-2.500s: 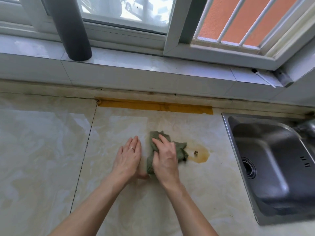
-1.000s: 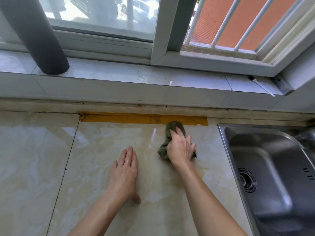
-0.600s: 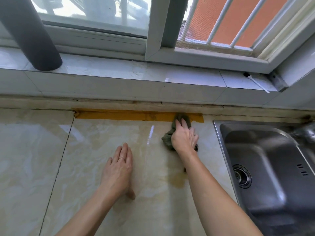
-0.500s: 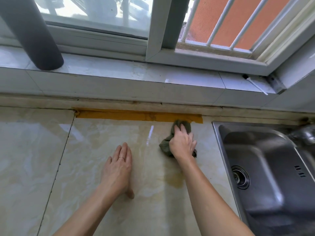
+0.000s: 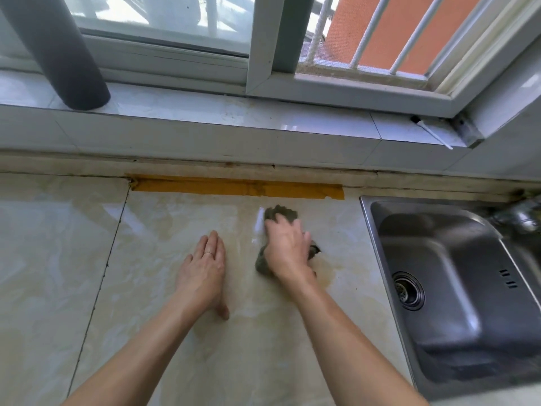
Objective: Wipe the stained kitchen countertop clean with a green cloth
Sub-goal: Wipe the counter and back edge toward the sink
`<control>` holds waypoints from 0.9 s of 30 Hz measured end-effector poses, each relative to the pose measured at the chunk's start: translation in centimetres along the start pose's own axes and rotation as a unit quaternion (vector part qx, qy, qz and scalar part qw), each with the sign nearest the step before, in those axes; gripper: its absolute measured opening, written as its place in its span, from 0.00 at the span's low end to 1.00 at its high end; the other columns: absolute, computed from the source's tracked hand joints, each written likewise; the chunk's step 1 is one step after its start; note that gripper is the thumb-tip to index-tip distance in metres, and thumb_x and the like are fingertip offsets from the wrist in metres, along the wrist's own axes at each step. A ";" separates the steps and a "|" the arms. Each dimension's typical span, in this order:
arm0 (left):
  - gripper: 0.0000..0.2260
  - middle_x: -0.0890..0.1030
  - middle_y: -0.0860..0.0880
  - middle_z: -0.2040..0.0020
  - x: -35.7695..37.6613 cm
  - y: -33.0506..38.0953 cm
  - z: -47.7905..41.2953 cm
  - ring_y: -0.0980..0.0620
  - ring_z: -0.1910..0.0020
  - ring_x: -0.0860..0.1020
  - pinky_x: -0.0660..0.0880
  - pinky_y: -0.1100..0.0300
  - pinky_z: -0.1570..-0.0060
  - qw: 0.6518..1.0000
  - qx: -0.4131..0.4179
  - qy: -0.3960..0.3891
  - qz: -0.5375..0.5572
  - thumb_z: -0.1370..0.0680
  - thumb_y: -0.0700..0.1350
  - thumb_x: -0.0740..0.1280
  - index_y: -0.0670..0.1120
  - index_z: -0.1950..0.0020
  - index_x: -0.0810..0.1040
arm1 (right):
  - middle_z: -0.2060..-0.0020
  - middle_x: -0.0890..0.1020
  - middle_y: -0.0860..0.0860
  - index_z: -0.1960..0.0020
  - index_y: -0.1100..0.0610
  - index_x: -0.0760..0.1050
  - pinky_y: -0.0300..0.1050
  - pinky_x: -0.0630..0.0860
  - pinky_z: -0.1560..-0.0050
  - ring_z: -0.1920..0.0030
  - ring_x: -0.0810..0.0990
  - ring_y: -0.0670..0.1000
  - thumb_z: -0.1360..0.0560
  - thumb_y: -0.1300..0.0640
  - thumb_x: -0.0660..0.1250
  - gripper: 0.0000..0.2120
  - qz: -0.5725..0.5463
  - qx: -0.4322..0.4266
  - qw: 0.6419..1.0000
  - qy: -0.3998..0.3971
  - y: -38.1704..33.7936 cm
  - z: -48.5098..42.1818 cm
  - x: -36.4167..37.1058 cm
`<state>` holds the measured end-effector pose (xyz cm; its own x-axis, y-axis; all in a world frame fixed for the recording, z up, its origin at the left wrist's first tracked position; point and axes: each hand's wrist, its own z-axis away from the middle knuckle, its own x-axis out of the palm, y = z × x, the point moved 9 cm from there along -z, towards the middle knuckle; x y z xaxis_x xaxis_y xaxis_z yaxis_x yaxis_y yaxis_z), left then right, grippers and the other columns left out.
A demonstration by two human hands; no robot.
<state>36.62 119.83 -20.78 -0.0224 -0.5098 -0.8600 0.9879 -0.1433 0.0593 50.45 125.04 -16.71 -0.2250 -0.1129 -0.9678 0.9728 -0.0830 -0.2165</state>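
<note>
A crumpled green cloth point(image 5: 279, 213) lies on the pale marble countertop point(image 5: 164, 218), mostly covered by my right hand point(image 5: 288, 249), which presses down on it. A brownish wet stain point(image 5: 329, 272) spreads on the counter just right of and below the cloth. My left hand point(image 5: 203, 272) rests flat on the counter to the left of the cloth, fingers together, a ring on one finger, holding nothing.
A steel sink point(image 5: 456, 288) with a drain point(image 5: 407, 290) is set into the counter at the right. Yellow tape point(image 5: 234, 187) runs along the back edge below the tiled sill point(image 5: 234, 112). A dark grey pipe point(image 5: 61, 54) stands on the sill at left.
My right hand has pulled the cloth back from the yellow tape toward me and slightly left. The left hand stays flat in the same place.
</note>
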 end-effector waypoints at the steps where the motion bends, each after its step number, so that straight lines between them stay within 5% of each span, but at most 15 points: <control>1: 0.67 0.35 0.42 0.23 0.0 0.0 0.0 0.44 0.23 0.39 0.50 0.50 0.24 1.000 0.002 0.002 -0.003 0.42 0.62 0.79 0.39 0.24 0.34 | 0.31 0.68 0.52 0.34 0.53 0.70 0.53 0.65 0.40 0.39 0.67 0.56 0.27 0.64 0.62 0.22 0.011 -0.041 0.999 -0.001 -1.6 1.7 0.8; 6: 0.68 0.38 0.41 0.22 -0.2 0.1 0.0 0.43 0.23 0.41 0.51 0.51 0.24 1.000 0.016 0.011 -0.002 0.44 0.64 0.78 0.37 0.24 0.36 | 0.23 0.55 0.50 0.26 0.51 0.59 0.52 0.63 0.44 0.39 0.65 0.57 0.27 0.66 0.58 0.31 0.038 -0.095 0.995 0.001 -1.6 4.9 3.0; 12: 0.68 0.37 0.42 0.23 -0.3 0.2 0.2 0.44 0.23 0.40 0.52 0.50 0.24 1.000 0.013 0.011 0.002 0.44 0.63 0.78 0.38 0.24 0.35 | 0.28 0.65 0.44 0.35 0.48 0.71 0.48 0.62 0.48 0.40 0.66 0.55 0.29 0.68 0.61 0.26 -0.005 0.044 0.998 0.033 3.4 2.6 0.3; 18: 0.69 0.38 0.41 0.22 0.0 0.3 -0.1 0.43 0.23 0.41 0.50 0.52 0.24 1.000 0.020 0.016 0.001 0.45 0.64 0.78 0.37 0.24 0.36 | 0.32 0.73 0.44 0.39 0.46 0.76 0.49 0.69 0.53 0.52 0.73 0.54 0.35 0.64 0.65 0.27 -0.036 -0.101 0.993 0.044 -0.1 10.5 3.7; 27: 0.70 0.38 0.41 0.22 -0.2 0.1 -0.1 0.43 0.23 0.41 0.50 0.52 0.24 0.999 0.022 0.018 0.018 0.46 0.65 0.79 0.38 0.23 0.37 | 0.31 0.71 0.40 0.38 0.43 0.77 0.51 0.62 0.45 0.45 0.69 0.53 0.30 0.68 0.58 0.28 -0.101 0.073 0.990 0.072 8.3 7.2 -0.4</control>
<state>36.77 119.94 -20.65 0.0194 -0.4840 -0.8749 0.9803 -0.1626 0.1117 58.17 117.27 -17.16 -0.3937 0.0622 -0.9171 0.8877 -0.2334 -0.3969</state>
